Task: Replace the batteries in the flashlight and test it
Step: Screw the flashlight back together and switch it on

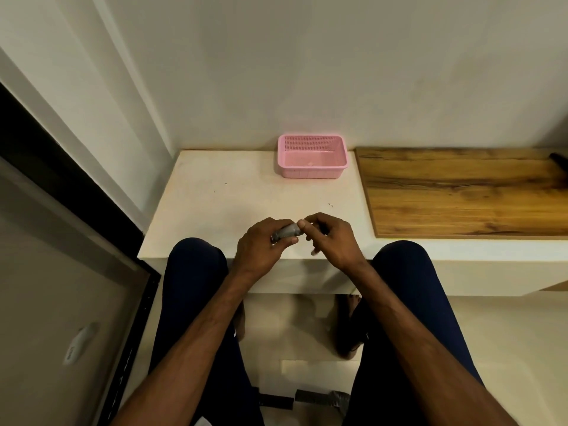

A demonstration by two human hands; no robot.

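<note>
Left edge of the frame: black door frame slanting downward, with a pale handle on the panel below it. Lower left of centre: left knee in dark blue trousers, tucked against the front edge of a white ledge. Just above that edge, at the centre: left hand, fingers curled over the flared grey end of the flashlight, thumb underneath. Holds it roughly level. Immediately to the right: right hand, meeting the left, thumb and forefinger pinching the flashlight's other end, remaining fingers curled, with a dark stretch of barrel showing inside the curl. No telling whether the flashlight is in one piece or two. Above the hands, at the back against the wall: pink plastic basket, well apart from them. Right of the basket: wooden board lying flat, with a dark object at its far right corner, cut off by the frame edge. Lower right of centre: right knee.
</note>
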